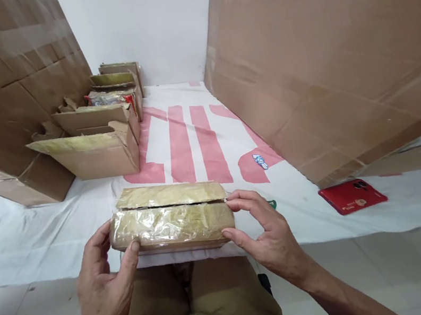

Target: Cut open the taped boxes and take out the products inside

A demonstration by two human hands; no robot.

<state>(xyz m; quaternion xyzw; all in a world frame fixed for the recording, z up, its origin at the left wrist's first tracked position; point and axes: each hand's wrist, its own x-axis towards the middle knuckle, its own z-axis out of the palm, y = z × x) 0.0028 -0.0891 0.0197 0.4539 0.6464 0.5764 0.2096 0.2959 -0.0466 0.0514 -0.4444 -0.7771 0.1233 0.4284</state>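
A: Fig. shows what, re the hands?

B: Both hands grip one taped carton point(171, 223), a flat cardboard pkg w/ glossy clear tape over its top flaps. Left hand point(102, 283) is closed around the carton's left end, thumb pressed on the front face. Right hand point(266, 234) clamps the right end, fingers curled over the top edge, thumb on the lower front corner.

A: Carton's position?

B: At the near edge of the white printed sheet point(25, 231), just above the person's lap. Can't tell if its base rests on the sheet or is lifted clear. A seam runs lengthwise between the two top flaps; it looks slightly parted.

A: Other items, rel. to the carton?

B: Open boxes point(100, 149) in a row behind it to the left, some w/ packets inside. Large cardboard sheet point(334, 77) leaning behind it to the right. Red phone point(352, 195) to its right, well apart. Small green object point(272, 203) just behind the right hand, mostly hidden.

A: Risks from here?

B: Judgement only. (1) Tape is slick, grip is at the ends only; carton could slip and drop to the floor tiles. (2) Squeezing the ends may buckle the flaps, widen the seam. (3) A wide swing right could knock the phone off the sheet's edge. (4) Pulling the sheet w/ the carton may shift the boxes behind.
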